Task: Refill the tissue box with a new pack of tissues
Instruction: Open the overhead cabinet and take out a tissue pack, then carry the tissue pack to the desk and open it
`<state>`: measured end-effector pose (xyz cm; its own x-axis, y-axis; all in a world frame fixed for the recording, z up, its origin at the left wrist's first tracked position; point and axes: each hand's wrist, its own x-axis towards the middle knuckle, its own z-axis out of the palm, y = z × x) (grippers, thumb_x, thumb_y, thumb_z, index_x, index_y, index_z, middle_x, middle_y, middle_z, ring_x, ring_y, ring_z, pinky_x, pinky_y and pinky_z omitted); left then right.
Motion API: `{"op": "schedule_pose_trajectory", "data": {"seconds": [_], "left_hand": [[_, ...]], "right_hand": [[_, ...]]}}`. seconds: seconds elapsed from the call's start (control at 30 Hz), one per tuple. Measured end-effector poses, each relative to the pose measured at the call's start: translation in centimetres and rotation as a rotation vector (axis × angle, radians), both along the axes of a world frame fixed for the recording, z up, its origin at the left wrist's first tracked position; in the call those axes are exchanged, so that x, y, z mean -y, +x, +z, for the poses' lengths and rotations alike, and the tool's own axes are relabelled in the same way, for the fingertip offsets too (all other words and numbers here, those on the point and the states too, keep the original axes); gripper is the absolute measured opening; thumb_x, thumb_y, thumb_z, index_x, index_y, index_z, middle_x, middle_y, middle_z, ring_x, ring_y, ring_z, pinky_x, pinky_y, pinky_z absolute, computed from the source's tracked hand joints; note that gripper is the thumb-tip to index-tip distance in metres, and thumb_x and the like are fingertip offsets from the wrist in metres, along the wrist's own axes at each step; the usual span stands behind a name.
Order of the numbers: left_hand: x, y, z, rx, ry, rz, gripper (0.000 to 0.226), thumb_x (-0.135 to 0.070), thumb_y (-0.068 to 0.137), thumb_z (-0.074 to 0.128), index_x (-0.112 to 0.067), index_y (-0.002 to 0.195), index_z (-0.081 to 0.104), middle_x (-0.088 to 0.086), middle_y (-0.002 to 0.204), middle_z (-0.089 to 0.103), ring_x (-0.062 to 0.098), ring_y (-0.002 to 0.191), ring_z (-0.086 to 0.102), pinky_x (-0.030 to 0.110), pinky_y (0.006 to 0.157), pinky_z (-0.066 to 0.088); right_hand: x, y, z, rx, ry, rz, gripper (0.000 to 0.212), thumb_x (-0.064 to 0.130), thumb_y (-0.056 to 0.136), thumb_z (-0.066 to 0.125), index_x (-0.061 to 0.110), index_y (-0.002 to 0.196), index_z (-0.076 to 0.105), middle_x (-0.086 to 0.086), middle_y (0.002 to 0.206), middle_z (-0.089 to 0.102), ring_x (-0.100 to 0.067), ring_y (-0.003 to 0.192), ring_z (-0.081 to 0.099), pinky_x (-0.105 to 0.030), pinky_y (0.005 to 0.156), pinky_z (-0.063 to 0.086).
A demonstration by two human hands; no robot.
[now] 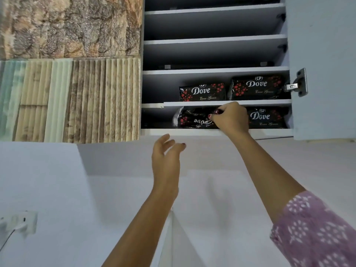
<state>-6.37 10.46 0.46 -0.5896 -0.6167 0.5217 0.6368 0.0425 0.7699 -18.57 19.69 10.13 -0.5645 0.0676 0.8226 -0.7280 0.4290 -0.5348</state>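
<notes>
An open white wall cabinet [215, 71] holds several black tissue packs printed "Dove". On the lowest shelf lies an upside-down tissue pack [192, 118], and my right hand [231, 118] grips its right end with the fingers closed over the wrapper. Another pack [266, 117] lies to the right of that hand. Two more packs [202, 91] [257, 87] rest on the shelf above. My left hand [166, 157] is raised just below the cabinet's bottom edge, fingers apart, holding nothing. No tissue box is in view.
The cabinet door [323, 64] stands open at the right, with a metal hinge [296, 83]. Textured wall panels [71, 70] lie to the cabinet's left. A white wall socket [23, 221] with a cable sits at lower left.
</notes>
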Motion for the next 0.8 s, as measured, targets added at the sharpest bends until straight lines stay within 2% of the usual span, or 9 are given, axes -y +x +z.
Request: {"op": "schedule_pose_trajectory", "data": {"seconds": [0.13, 0.2, 0.33, 0.4, 0.47, 0.53, 0.63, 0.73, 0.8], "left_hand": [[-3.3, 1.9, 0.4, 0.041, 0.305, -0.367, 0.036, -0.030, 0.079, 0.062, -0.022, 0.110, 0.045, 0.003, 0.121, 0.049, 0.029, 0.114, 0.052, 0.050, 0.096, 0.046], [-5.0, 2.9, 0.5, -0.006, 0.387, -0.500, 0.038, -0.037, 0.077, 0.064, -0.023, 0.106, 0.044, 0.007, 0.128, 0.046, 0.033, 0.116, 0.050, 0.055, 0.098, 0.042], [-7.8, 5.5, -0.4, -0.189, 0.513, -0.750, 0.053, -0.040, 0.074, 0.064, -0.016, 0.120, 0.054, 0.012, 0.123, 0.059, 0.030, 0.113, 0.056, 0.056, 0.098, 0.044], [-8.6, 6.6, -2.2, -0.214, 0.566, -0.764, 0.054, -0.038, 0.074, 0.064, -0.010, 0.120, 0.056, 0.016, 0.117, 0.063, 0.030, 0.107, 0.059, 0.052, 0.097, 0.047], [-9.1, 7.6, -5.1, -0.211, 0.606, -0.784, 0.057, -0.034, 0.071, 0.065, -0.005, 0.118, 0.056, 0.017, 0.113, 0.062, 0.030, 0.101, 0.060, 0.048, 0.093, 0.049], [-9.3, 8.2, -8.7, -0.195, 0.628, -0.801, 0.053, -0.032, 0.065, 0.065, -0.005, 0.110, 0.058, 0.017, 0.109, 0.061, 0.030, 0.099, 0.059, 0.045, 0.083, 0.050], [-9.6, 8.7, -14.3, -0.164, 0.700, -0.801, 0.035, -0.027, 0.060, 0.068, -0.010, 0.091, 0.065, 0.013, 0.098, 0.065, 0.028, 0.094, 0.061, 0.042, 0.085, 0.047], [-10.3, 8.8, -20.5, -0.035, 0.734, -0.771, 0.033, -0.028, 0.040, 0.082, -0.012, 0.067, 0.073, 0.007, 0.075, 0.075, 0.024, 0.078, 0.068, 0.036, 0.075, 0.054], [-10.7, 8.7, -24.8, 0.098, 0.736, -0.739, 0.038, -0.028, 0.027, 0.086, -0.010, 0.057, 0.071, 0.007, 0.064, 0.073, 0.025, 0.073, 0.065, 0.035, 0.071, 0.052]], "right_hand": [[-2.5, 4.4, -2.5, -0.182, -0.136, 0.036, 0.023, 0.020, 0.078, 0.067, 0.001, 0.066, 0.064, -0.008, 0.054, 0.058, -0.015, 0.050, 0.048, -0.020, 0.045, 0.036], [-3.6, 6.9, -4.4, -0.289, -0.172, 0.059, 0.012, 0.021, 0.079, 0.067, 0.009, 0.082, 0.070, -0.001, 0.066, 0.063, -0.012, 0.059, 0.053, -0.010, 0.056, 0.040], [-5.5, 12.0, -10.1, -0.470, -0.213, 0.070, 0.033, 0.015, 0.078, 0.068, 0.014, 0.111, 0.065, 0.002, 0.092, 0.057, -0.004, 0.082, 0.054, -0.001, 0.075, 0.041], [-6.6, 14.5, -13.7, -0.506, -0.196, 0.091, 0.035, 0.009, 0.078, 0.067, 0.011, 0.113, 0.063, 0.001, 0.097, 0.055, -0.002, 0.087, 0.053, -0.011, 0.077, 0.049], [-7.7, 16.5, -17.7, -0.478, -0.156, 0.115, 0.035, 0.005, 0.077, 0.068, 0.009, 0.112, 0.063, 0.000, 0.100, 0.055, -0.005, 0.090, 0.055, -0.022, 0.077, 0.054], [-9.1, 18.3, -21.6, -0.405, -0.057, 0.118, 0.038, 0.005, 0.074, 0.069, 0.009, 0.111, 0.063, -0.001, 0.101, 0.057, -0.005, 0.094, 0.054, -0.017, 0.084, 0.050], [-11.6, 20.8, -27.2, -0.251, 0.091, 0.178, 0.041, 0.021, 0.073, 0.068, 0.015, 0.113, 0.061, -0.001, 0.107, 0.060, -0.005, 0.103, 0.054, -0.010, 0.092, 0.041], [-14.6, 22.4, -32.0, -0.139, -0.008, 0.215, 0.032, 0.027, 0.076, 0.058, 0.027, 0.108, 0.060, 0.008, 0.107, 0.061, -0.009, 0.104, 0.058, -0.022, 0.087, 0.049], [-16.1, 22.8, -34.2, -0.056, -0.151, 0.210, 0.028, 0.026, 0.079, 0.055, 0.039, 0.103, 0.059, 0.018, 0.103, 0.060, -0.008, 0.097, 0.061, -0.016, 0.086, 0.050]]}}
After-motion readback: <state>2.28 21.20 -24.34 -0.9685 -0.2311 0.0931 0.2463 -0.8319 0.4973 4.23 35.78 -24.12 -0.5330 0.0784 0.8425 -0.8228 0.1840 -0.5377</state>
